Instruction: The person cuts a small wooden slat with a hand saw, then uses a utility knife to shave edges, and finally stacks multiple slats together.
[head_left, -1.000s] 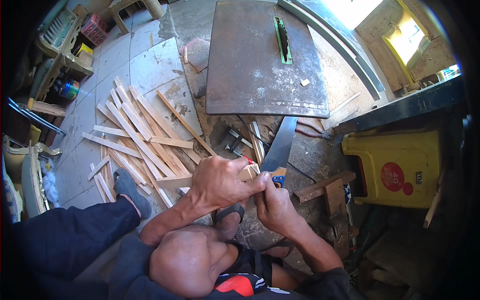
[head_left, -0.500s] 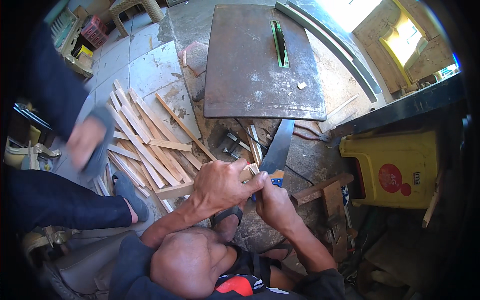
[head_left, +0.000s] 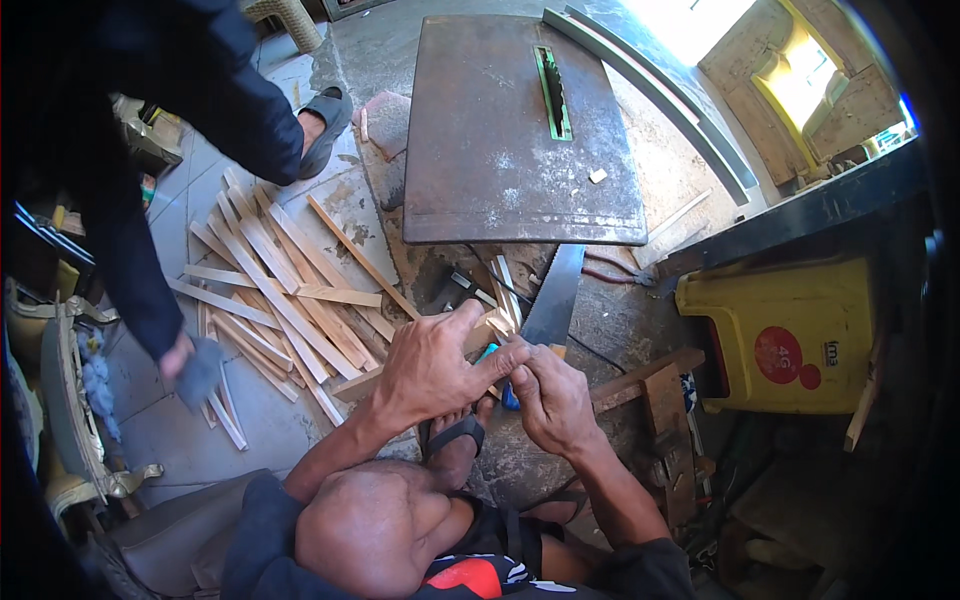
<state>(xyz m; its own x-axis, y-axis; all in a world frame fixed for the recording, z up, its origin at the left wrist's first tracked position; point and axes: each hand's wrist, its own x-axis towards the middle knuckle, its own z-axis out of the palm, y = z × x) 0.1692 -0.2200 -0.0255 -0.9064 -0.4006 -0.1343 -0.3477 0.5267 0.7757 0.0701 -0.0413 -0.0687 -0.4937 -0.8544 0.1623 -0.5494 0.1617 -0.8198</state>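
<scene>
My left hand is closed around a short piece of wood, which passes under the palm and shows again beyond the fingers. Its thumb reaches across to the fingertips of my right hand, which are pinched together. What the right fingers hold, if anything, is hidden. Just beyond the hands lies a handsaw, its blade pointing toward the table saw; part of a blue thing, perhaps its handle, shows beside my right hand. A small turquoise thing peeks out between the hands.
Ahead stands a table saw with a toothed blade up through its slot. Loose wood strips lie heaped at left, where another person's slippered foot stands. Pliers and a yellow plastic stool are at right.
The other person has stepped, one foot now farther forward near the table saw. My hands have shifted slightly, and the wood under my left hand has slid a little to the right.
</scene>
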